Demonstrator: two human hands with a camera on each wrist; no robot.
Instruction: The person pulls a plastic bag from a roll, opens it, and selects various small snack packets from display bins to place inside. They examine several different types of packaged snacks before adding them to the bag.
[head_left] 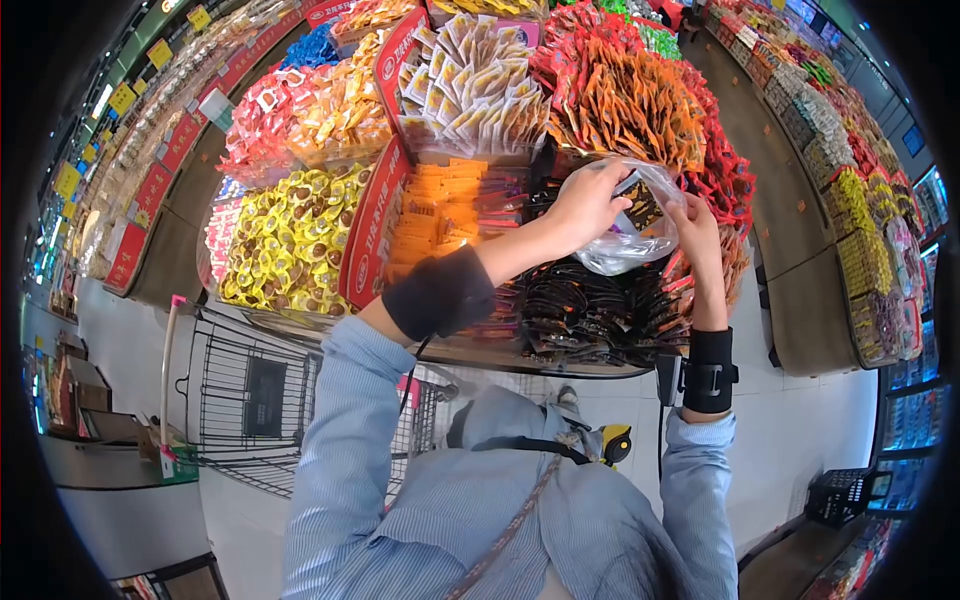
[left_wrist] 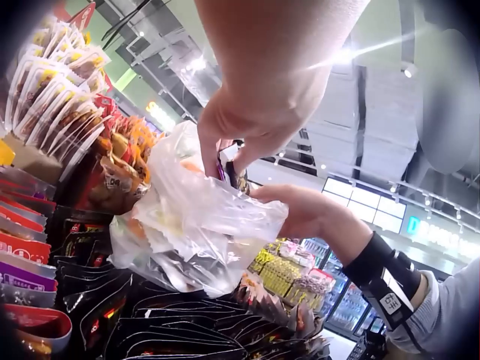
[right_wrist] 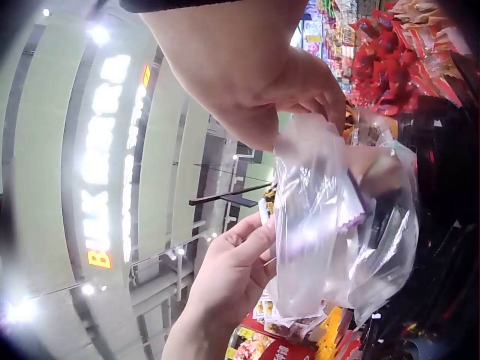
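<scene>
A clear plastic bag [head_left: 628, 252] hangs between both hands above the snack display, with packets showing through its film. My right hand [head_left: 697, 228] grips the bag's rim on the right, its fingers bent over the film in the right wrist view. At the bag's mouth my left hand [head_left: 590, 205] pinches a dark snack packet [left_wrist: 237, 177] between thumb and fingers. Most of that packet is hidden by the fingers and the bag. Below the bag lie rows of black snack packets [head_left: 580, 305], and orange packets [head_left: 440, 205] stand left of the left forearm.
Red dividers [head_left: 375, 225] split the display bin. Yellow-wrapped sweets [head_left: 290, 240] fill the left section, white packets [head_left: 470, 85] the back, and orange-red packets [head_left: 625, 100] the back right. A shopping cart [head_left: 250, 400] stands at the lower left. Shelves [head_left: 850, 190] line the right aisle.
</scene>
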